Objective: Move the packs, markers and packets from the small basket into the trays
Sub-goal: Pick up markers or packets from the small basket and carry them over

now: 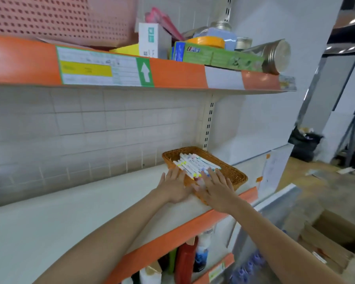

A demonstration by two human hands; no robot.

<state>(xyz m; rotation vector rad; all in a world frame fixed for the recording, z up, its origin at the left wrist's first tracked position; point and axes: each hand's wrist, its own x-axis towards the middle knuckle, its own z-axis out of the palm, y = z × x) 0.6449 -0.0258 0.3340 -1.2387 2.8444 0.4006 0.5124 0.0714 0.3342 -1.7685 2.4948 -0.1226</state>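
Both hands reach the small basket (232, 171) on the shelf (70, 212): left hand (173, 186) and right hand (216, 190), grips released, fingers straight, touching its near side beside the markers (195, 162).

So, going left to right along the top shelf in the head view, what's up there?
Pink perforated basket → white carton → green box → metal-lidded jar lying on its side.

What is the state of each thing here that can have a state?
left hand: open, fingers straight, against the near left side of the wicker basket.
right hand: open, fingers straight, over the basket's near end, on the markers.
wicker basket: upright on the shelf, holds markers.
markers: capped, lying side by side in the basket.
cardboard box: open, on the floor.
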